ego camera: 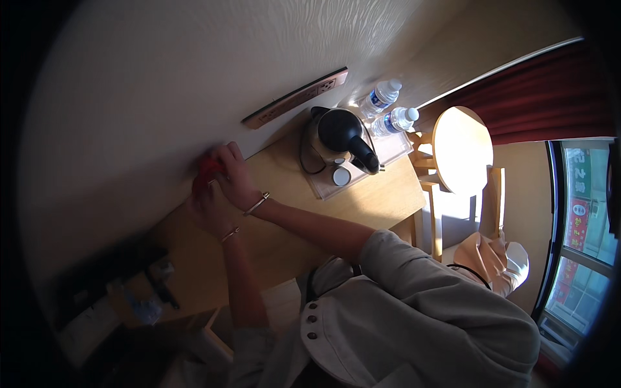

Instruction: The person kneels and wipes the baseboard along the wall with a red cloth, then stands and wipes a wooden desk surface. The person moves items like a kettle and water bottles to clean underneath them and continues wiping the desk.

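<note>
Both hands are together over the wooden desk [271, 179], close to the wall. Crumpled red cloth [209, 167] is bunched between them. My right hand [235, 172] grips it from the upper side, with the fingers bent around the fabric. My left hand [206, 206] is blurred and in shadow; its fingers close on the lower part of the same cloth. A bangle circles each wrist. To the right of the hands, an electric kettle [335, 133] with a black lid and handle stands on a clear tray [320, 190], beside a white-topped cup [341, 176].
Two water bottles [383, 99] stand at the tray's far end. A socket strip [296, 99] is on the wall. Beyond the desk are a round wooden table [463, 148], a red curtain [543, 97] and a window [577, 218]. A plastic bottle [145, 310] lies in shadow at lower left.
</note>
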A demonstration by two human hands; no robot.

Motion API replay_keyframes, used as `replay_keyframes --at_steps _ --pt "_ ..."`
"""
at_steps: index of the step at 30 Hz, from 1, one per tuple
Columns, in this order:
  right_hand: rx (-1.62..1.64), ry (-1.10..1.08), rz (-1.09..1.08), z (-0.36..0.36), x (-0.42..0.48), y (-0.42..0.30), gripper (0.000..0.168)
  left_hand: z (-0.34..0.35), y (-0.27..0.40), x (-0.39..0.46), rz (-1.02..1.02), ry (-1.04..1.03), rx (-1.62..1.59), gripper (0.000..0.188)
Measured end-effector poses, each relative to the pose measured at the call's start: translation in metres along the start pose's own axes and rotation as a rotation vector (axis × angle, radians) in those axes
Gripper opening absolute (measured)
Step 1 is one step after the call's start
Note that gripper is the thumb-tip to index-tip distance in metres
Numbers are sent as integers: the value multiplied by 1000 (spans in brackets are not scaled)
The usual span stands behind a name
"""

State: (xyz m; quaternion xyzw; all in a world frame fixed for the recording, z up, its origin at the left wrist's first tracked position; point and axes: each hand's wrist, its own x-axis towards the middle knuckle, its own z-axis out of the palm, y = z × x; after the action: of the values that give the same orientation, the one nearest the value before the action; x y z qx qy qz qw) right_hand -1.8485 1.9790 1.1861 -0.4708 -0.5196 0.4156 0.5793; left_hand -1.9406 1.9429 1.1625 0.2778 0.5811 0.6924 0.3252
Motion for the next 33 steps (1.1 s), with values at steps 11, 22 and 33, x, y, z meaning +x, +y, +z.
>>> replay_keyframes --at_steps 11,22,33 --pt "-246 -265 153 -132 -110 31 24 -97 -45 -103 -4 -208 581 23" --pt "-209 -332 254 -200 -150 29 25 -81 -31 -155 -15 -544 545 20" --pt "-310 -192 -165 -176 -130 -42 29 -67 28 -136 609 -424 705 31"
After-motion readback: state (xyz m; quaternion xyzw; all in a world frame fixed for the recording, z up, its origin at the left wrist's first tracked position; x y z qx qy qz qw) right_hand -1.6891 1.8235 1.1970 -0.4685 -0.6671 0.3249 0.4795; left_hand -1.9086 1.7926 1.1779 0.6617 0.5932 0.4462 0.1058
